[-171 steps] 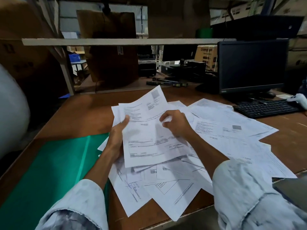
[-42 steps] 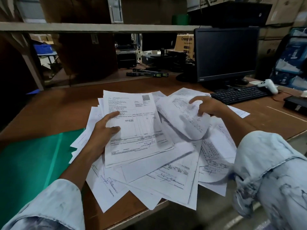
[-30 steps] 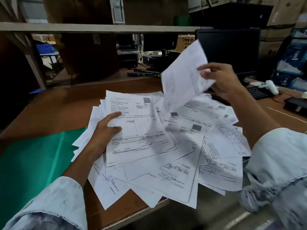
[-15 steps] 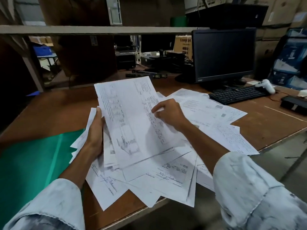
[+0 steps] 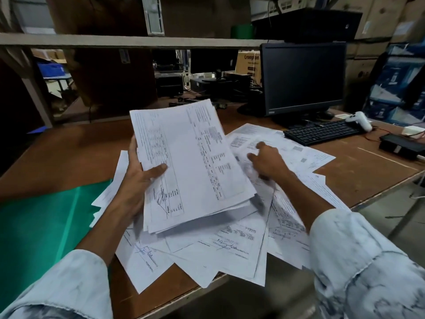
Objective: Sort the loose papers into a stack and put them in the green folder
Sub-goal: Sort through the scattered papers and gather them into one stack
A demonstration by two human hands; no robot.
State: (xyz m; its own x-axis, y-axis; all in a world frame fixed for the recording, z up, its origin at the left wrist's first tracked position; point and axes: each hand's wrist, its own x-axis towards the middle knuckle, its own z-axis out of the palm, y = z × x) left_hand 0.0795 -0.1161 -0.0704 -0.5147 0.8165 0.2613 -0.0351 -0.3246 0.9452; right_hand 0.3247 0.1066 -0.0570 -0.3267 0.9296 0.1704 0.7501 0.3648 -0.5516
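My left hand (image 5: 140,180) grips a small stack of printed white sheets (image 5: 193,164), lifted and tilted above the desk, thumb across the top sheet. Several loose papers (image 5: 230,247) lie fanned over the brown desk beneath and to the right of the stack, some overhanging the front edge. My right hand (image 5: 268,161) reaches onto the loose sheets at the right, fingers bent and touching a page; whether it has pinched one is unclear. The green folder (image 5: 39,226) lies open and flat at the left, its right edge under some papers.
A black monitor (image 5: 303,77) and keyboard (image 5: 322,134) stand at the back right, with a white controller (image 5: 358,120) and a black box (image 5: 401,146) beside them. A shelf (image 5: 128,41) spans overhead. The desk's front edge (image 5: 179,298) runs close to my sleeves.
My right hand has let go of the sheet it laid on the stack and moved right onto the loose papers. My left hand has raised the stack higher.
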